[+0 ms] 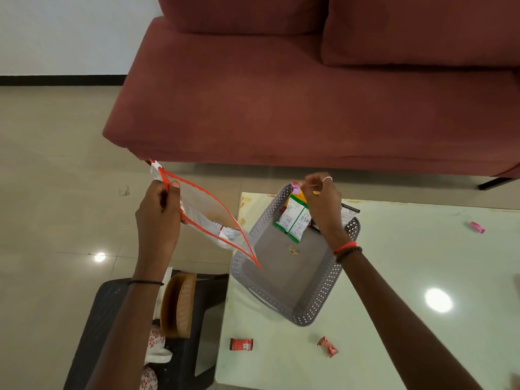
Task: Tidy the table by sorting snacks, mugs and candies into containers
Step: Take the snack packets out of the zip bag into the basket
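Pouch (208,209) mouth gapes left of your right hand (323,206), long axis far-left to near-right | left hand (159,218) grips its rim | right hand pinches candy (315,192) above basket (318,313), table (394,263) left edge.

Left wrist (146,273): thin black band (145,283); right wrist (339,239): red thread (344,247), dark bracelet (349,253); right hand (323,205): 1 silver ring (327,179).

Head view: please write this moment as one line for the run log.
left hand: grips bag | right hand: over basket, grip unclear | basket: snacks inside | table: three candies loose
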`<state>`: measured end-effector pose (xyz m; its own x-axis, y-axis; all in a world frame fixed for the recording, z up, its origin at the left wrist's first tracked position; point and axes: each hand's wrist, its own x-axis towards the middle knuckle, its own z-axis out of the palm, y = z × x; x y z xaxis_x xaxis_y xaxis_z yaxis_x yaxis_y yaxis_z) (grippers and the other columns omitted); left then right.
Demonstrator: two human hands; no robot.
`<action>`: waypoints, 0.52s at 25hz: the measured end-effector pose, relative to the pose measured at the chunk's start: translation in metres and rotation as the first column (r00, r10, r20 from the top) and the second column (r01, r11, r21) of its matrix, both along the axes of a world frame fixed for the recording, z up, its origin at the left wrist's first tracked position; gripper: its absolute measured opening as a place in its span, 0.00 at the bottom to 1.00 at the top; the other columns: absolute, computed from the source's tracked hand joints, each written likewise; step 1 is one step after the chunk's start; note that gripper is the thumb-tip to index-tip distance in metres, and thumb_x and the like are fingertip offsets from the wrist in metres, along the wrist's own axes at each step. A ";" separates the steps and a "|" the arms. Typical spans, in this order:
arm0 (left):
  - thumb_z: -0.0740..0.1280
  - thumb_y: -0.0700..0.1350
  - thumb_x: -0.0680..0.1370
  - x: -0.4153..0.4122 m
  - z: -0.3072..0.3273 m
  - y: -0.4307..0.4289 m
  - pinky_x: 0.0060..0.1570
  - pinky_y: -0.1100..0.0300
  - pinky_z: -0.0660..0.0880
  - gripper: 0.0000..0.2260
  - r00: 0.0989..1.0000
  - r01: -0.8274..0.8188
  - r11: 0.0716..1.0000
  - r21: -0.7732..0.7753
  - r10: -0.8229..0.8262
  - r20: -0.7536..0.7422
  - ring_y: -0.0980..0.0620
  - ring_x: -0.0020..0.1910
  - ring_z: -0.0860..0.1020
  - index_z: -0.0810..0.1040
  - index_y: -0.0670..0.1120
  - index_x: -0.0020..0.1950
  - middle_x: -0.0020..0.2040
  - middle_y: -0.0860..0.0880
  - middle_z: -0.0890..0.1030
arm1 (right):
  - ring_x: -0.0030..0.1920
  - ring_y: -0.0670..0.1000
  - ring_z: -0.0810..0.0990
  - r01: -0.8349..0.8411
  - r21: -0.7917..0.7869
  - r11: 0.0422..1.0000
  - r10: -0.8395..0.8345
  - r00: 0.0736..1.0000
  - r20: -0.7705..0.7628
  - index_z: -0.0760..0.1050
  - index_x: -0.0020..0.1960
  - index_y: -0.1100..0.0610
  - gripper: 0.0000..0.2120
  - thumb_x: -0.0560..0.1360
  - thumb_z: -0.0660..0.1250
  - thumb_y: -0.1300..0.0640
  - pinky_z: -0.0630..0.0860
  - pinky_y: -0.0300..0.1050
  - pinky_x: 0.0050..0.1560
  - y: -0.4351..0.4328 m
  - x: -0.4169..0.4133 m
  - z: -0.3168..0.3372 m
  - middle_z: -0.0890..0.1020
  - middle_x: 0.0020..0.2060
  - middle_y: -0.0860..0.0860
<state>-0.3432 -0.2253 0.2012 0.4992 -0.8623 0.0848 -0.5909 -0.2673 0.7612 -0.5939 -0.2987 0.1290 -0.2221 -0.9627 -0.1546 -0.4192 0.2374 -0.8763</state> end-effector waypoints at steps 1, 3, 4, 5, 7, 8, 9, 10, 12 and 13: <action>0.58 0.47 0.81 -0.004 0.001 0.001 0.30 0.77 0.72 0.09 1.000 0.005 1.000 0.004 -0.005 0.002 0.58 0.34 0.74 0.71 0.43 0.48 0.42 0.45 0.76 | 0.43 0.45 0.81 -0.029 -0.093 0.995 0.035 0.997 0.065 0.74 0.43 0.50 0.05 0.75 0.68 0.58 0.73 0.27 0.41 0.016 0.010 0.038 0.80 0.38 0.44; 0.58 0.46 0.81 -0.012 0.003 0.005 0.29 0.80 0.70 0.10 0.999 0.032 0.999 0.023 -0.032 0.000 0.58 0.32 0.74 0.72 0.40 0.48 0.40 0.44 0.76 | 0.36 0.39 0.80 -0.185 -0.233 0.955 0.228 0.958 0.174 0.74 0.39 0.45 0.08 0.74 0.68 0.56 0.74 0.25 0.38 0.054 0.029 0.103 0.80 0.33 0.40; 0.58 0.45 0.81 -0.017 0.005 0.008 0.29 0.79 0.70 0.10 0.999 0.051 0.998 0.031 -0.051 0.002 0.56 0.32 0.73 0.72 0.40 0.47 0.38 0.44 0.75 | 0.38 0.39 0.81 -0.287 -0.246 0.926 0.339 0.918 0.205 0.76 0.40 0.45 0.07 0.75 0.67 0.57 0.74 0.25 0.40 0.073 0.039 0.126 0.81 0.34 0.41; 0.58 0.45 0.81 -0.022 0.008 0.012 0.29 0.77 0.69 0.10 0.998 0.069 0.997 0.034 -0.069 0.004 0.54 0.30 0.72 0.71 0.40 0.44 0.35 0.44 0.74 | 0.42 0.40 0.82 -0.399 -0.214 0.892 0.440 0.875 0.202 0.78 0.44 0.48 0.07 0.76 0.65 0.59 0.76 0.27 0.45 0.088 0.049 0.139 0.83 0.38 0.43; 0.58 0.43 0.81 -0.031 0.015 0.020 0.28 0.77 0.69 0.10 0.996 0.089 0.996 0.025 -0.089 0.007 0.55 0.29 0.71 0.69 0.41 0.42 0.31 0.48 0.71 | 0.54 0.50 0.82 -0.597 -0.027 0.802 0.596 0.796 0.106 0.79 0.56 0.58 0.11 0.78 0.60 0.63 0.76 0.39 0.58 0.102 0.069 0.147 0.84 0.52 0.54; 0.58 0.43 0.81 -0.034 0.018 0.023 0.28 0.78 0.69 0.09 0.995 0.095 0.995 0.015 -0.095 0.005 0.56 0.28 0.71 0.69 0.42 0.42 0.31 0.50 0.71 | 0.59 0.55 0.80 -0.655 0.106 0.748 0.656 0.754 0.031 0.76 0.61 0.61 0.13 0.79 0.59 0.65 0.74 0.42 0.60 0.103 0.076 0.142 0.81 0.58 0.57; 0.58 0.43 0.81 -0.038 0.021 0.027 0.28 0.78 0.69 0.09 0.995 0.103 0.995 0.003 -0.103 0.004 0.57 0.28 0.71 0.69 0.42 0.42 0.31 0.50 0.71 | 0.61 0.57 0.78 -0.679 0.228 0.698 0.704 0.709 -0.045 0.73 0.65 0.64 0.15 0.79 0.59 0.66 0.74 0.44 0.60 0.100 0.080 0.134 0.79 0.61 0.60; 0.59 0.43 0.81 -0.042 0.024 0.031 0.28 0.79 0.69 0.08 0.993 0.116 0.993 -0.014 -0.116 0.004 0.57 0.28 0.71 0.69 0.43 0.42 0.32 0.49 0.72 | 0.61 0.60 0.77 -0.682 0.317 0.659 0.739 0.665 -0.107 0.72 0.65 0.66 0.16 0.78 0.58 0.67 0.73 0.45 0.57 0.095 0.082 0.126 0.77 0.62 0.62; 0.59 0.43 0.81 -0.051 0.029 0.037 0.29 0.78 0.70 0.08 0.988 0.153 0.987 -0.044 -0.153 0.004 0.57 0.30 0.72 0.70 0.44 0.43 0.33 0.49 0.73 | 0.58 0.62 0.77 -0.663 0.397 0.634 0.762 0.623 -0.177 0.72 0.60 0.70 0.13 0.78 0.58 0.68 0.71 0.48 0.49 0.088 0.083 0.109 0.78 0.58 0.65; 0.59 0.43 0.81 -0.056 0.031 0.039 0.29 0.75 0.71 0.08 0.985 0.173 0.984 -0.047 -0.173 0.005 0.57 0.29 0.72 0.70 0.44 0.42 0.33 0.49 0.73 | 0.57 0.63 0.77 -0.647 0.413 0.641 0.758 0.620 -0.204 0.72 0.58 0.71 0.12 0.78 0.57 0.68 0.71 0.48 0.48 0.085 0.084 0.099 0.78 0.57 0.66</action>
